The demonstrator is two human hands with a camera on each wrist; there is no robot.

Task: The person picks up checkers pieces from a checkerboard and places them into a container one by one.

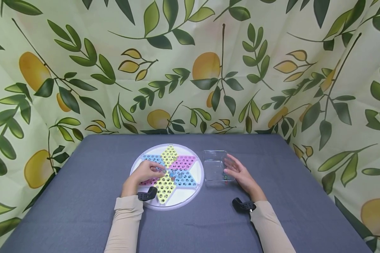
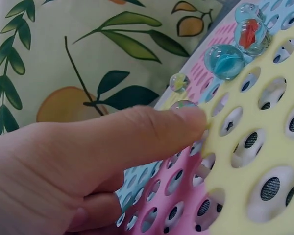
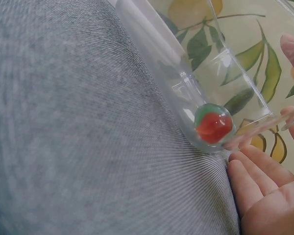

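Observation:
My left hand [image 1: 145,173] is over the left part of a round white Chinese checkers board [image 1: 194,173], pinching a clear marble [image 2: 184,104] near its middle. Fingers partly hide that marble. Just beyond them sit a blue marble [image 2: 225,62], a clear marble with red inside [image 2: 253,37] and a pale clear marble [image 2: 179,82]. On the board's right, my right hand [image 1: 240,174] rests against the side of a clear rectangular container [image 1: 213,161], fingers fairly straight along the outside, thumb apart from them. A red and green marble [image 3: 214,124] lies in the container's near corner.
Grey cloth covers the table [image 1: 92,196]. Behind it hangs a leaf-and-fruit patterned curtain [image 1: 177,84]. The board's star has yellow, pink and blue sections full of holes. A black strap device [image 1: 148,194] is on the left wrist, another [image 1: 243,205] on the right.

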